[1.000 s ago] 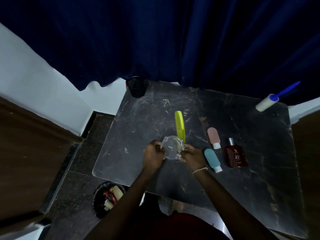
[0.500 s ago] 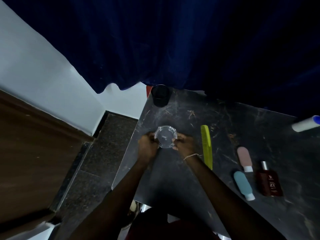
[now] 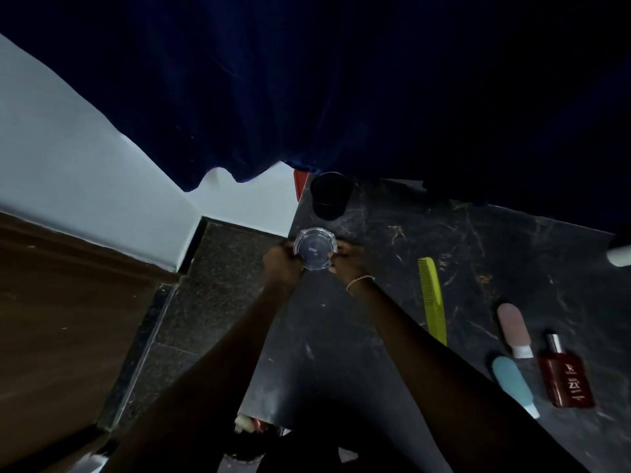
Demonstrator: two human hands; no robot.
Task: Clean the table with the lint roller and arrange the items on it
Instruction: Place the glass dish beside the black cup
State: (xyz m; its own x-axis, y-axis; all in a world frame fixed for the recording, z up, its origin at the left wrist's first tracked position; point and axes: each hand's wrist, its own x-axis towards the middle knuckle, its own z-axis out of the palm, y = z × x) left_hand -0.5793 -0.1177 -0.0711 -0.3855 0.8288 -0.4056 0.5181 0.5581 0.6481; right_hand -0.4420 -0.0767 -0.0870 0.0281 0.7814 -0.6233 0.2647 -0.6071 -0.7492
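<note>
A clear glass dish [image 3: 314, 248] sits at the far left edge of the dark marble table [image 3: 392, 336], just in front of a black cup [image 3: 330, 195]. My left hand [image 3: 281, 264] grips its left rim and my right hand [image 3: 348, 259] grips its right rim. A yellow-green comb [image 3: 433, 297] lies to the right of my right arm. Further right lie a pink bottle [image 3: 514, 329], a light blue bottle [image 3: 514, 384] and a dark red perfume bottle [image 3: 565, 373]. Only the white end of the lint roller [image 3: 619, 256] shows at the right edge.
A dark blue curtain [image 3: 341, 80] hangs over the table's far side. A white wall [image 3: 85, 165] and a dark tiled floor [image 3: 211, 302] lie left of the table. A bin [image 3: 249, 435] with scraps stands under the table's near left corner.
Both hands have carried the glass dish from the middle of the table, by the comb, toward the far left corner near the black cup. The view has swung left.
</note>
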